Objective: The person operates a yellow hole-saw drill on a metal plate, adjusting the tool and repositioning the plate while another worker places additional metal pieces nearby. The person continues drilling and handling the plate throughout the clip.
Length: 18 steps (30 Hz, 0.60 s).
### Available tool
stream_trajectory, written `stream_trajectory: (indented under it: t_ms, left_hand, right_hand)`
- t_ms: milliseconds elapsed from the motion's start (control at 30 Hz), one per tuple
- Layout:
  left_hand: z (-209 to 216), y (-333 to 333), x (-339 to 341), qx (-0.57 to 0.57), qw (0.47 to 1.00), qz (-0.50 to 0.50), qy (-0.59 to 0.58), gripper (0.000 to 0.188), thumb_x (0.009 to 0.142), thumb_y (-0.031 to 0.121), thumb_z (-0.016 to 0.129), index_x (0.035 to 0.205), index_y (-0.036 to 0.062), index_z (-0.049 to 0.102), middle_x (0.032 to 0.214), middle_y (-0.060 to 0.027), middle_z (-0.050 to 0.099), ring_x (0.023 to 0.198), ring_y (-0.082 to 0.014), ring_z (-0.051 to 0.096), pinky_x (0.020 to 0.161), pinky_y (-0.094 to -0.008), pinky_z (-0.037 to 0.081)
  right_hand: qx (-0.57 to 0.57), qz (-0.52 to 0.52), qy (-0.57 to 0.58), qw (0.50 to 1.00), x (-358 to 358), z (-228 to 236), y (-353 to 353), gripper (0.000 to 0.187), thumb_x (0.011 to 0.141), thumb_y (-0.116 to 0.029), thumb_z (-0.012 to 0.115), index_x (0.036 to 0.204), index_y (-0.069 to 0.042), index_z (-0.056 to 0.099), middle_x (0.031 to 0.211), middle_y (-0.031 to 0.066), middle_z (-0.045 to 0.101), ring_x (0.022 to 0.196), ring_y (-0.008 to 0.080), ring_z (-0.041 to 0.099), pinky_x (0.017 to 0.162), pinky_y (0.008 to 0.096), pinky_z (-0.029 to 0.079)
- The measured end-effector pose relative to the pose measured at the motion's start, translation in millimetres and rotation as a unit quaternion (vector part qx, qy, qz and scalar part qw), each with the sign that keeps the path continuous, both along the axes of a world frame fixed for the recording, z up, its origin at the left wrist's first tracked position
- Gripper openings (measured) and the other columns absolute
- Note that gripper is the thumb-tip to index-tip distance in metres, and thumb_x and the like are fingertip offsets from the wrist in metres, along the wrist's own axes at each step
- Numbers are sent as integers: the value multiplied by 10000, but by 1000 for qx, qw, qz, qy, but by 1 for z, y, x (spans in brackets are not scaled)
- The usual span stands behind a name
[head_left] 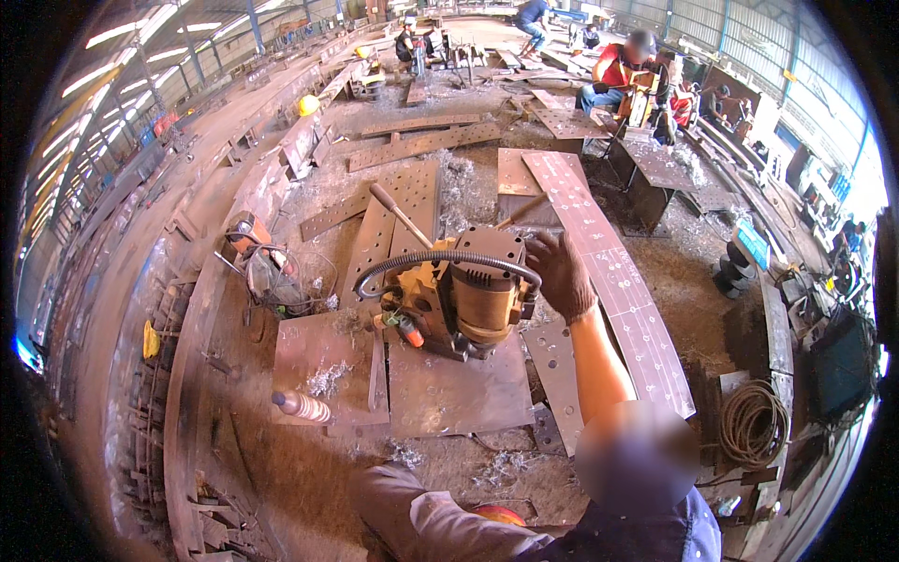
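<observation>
A yellow and dark magnetic drill [482, 300] stands on a flat steel plate [459, 389] in front of me. A ribbed flexible conduit arches over its top, and a handle with a brown grip [386, 199] slants up from it to the left. My right hand [562, 276], in a brown work glove, is raised at the drill's right side. Its fingers are apart and slightly bent toward the housing; whether the fingertips touch it, I cannot tell. My left hand does not show. Beside the drill, on the right, lies a long drilled plate with chalk marks [609, 272].
A corded power tool [262, 262] sits to the left. A spring-like striped piece [302, 406] lies nearer me. Metal shavings [328, 377] litter plates and floor. A coiled hose [752, 423] lies at right. Further off, a person in red [626, 70] works beside another machine.
</observation>
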<state>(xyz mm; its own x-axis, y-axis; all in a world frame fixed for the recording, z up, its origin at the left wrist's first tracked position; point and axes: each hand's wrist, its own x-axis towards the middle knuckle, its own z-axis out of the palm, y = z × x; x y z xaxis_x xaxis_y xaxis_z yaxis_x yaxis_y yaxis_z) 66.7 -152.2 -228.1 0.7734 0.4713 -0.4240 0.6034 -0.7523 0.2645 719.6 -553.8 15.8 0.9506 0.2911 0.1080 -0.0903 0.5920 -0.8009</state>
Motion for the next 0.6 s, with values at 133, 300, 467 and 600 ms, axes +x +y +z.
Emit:
stream_trajectory:
  t_ms: [133,300,467,600]
  left_hand:
    - [9,6,-3,-8,1000,29,3,416,1047,356,654,1379,121,739,1282,-148,802,1214,-341,755,955,-464,614]
    - [10,12,-2,-35,997,61,-21,428,1039,360,664,1365,93,739,1289,-184,793,1220,-369,750,959,-478,602]
    - [7,11,-7,-85,989,115,-43,443,1032,364,674,1351,65,739,1296,-220,785,1226,-397,745,963,-493,589]
    - [-12,-16,0,-174,972,139,-78,456,1026,367,682,1340,42,739,1302,-249,778,1230,-420,741,967,-505,579]
  right_hand:
    - [-29,10,159,987,-85,-70,-18,702,1173,-589,411,1630,-58,451,1598,169,567,1427,361,561,1183,551,458]
    - [-141,100,324,930,-250,-173,-50,333,1110,-328,549,1291,-70,657,1193,122,720,1104,334,693,1009,485,547]
    - [-235,131,463,844,-421,-217,-37,418,1109,-367,670,1379,-50,646,1311,159,733,1078,346,740,892,503,633]
    - [-649,377,-52,658,-468,-272,-56,416,1126,-365,633,1368,-28,653,1245,106,760,1015,298,748,873,457,626]
